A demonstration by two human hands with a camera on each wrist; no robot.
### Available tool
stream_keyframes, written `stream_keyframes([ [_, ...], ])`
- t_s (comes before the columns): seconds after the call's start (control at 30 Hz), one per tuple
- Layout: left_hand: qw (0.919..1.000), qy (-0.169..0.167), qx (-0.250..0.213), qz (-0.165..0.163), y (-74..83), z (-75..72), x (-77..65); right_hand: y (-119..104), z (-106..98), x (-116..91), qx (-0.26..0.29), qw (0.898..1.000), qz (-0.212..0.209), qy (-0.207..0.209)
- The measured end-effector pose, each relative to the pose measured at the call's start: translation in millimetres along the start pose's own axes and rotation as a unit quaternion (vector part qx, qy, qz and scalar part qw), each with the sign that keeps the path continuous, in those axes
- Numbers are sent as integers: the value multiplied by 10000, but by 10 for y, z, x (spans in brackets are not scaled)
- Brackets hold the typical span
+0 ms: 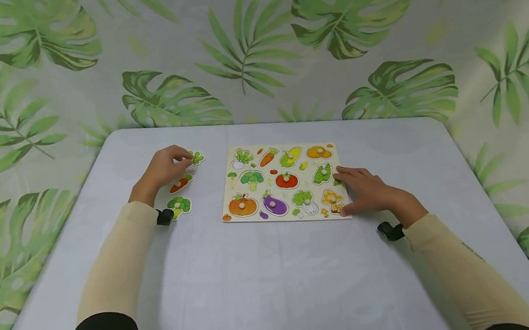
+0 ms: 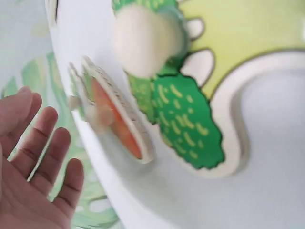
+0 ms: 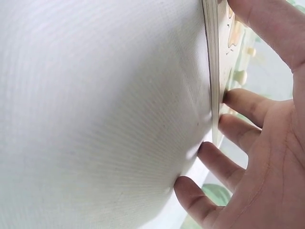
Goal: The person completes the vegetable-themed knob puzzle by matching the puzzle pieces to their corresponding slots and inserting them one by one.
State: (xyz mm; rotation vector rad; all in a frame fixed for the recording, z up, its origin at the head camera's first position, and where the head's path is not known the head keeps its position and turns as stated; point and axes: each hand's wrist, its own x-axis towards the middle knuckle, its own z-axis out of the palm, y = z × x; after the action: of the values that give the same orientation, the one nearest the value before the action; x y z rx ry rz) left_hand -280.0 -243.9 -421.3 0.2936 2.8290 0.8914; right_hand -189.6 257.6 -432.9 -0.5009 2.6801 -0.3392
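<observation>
A wooden vegetable puzzle board [image 1: 261, 219] lies flat on the table, its slots holding knobbed pieces such as a tomato, eggplant and pumpkin. To its left, three loose pieces form a rough column: a leafy radish-like piece [image 1: 197, 158], a carrot piece [image 1: 182, 183] and a broccoli piece [image 1: 181, 204]. My left hand [image 1: 167, 167] is over the farthest one, covering part of it. Its fingers [image 2: 45, 148] look loosely extended in the left wrist view. On the board's right edge rests my right hand [image 1: 366, 190], fingers spread, thumb by the mushroom corner.
A white cloth covers the table [image 1: 274, 288]. Behind and at the sides hangs a leaf-printed curtain [image 1: 255, 46]. A small black wrist camera [image 1: 165, 217] on the left arm sits close to the broccoli piece; another [image 1: 391, 231] hangs under the right wrist.
</observation>
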Motion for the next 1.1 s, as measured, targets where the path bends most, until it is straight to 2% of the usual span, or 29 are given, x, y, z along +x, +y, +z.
stream_keyframes([
  [0.13,9982,-328,-64,-496,-72,4,59,-7,-3,-6,114,9999,-5,-26],
  [0.27,9963,-449,-182,-710,-118,-2,93,-10,1,-12,134,9999,-45,-14],
  [0.53,9956,-608,-173,-693,-112,-3,160,-5,1,-8,-11,10000,4,66],
  [0.87,9946,-504,-79,-903,-79,13,224,-6,1,7,0,10000,32,20],
  [1.1,9963,-310,6,-804,-104,39,239,8,9,3,9,10000,12,29],
])
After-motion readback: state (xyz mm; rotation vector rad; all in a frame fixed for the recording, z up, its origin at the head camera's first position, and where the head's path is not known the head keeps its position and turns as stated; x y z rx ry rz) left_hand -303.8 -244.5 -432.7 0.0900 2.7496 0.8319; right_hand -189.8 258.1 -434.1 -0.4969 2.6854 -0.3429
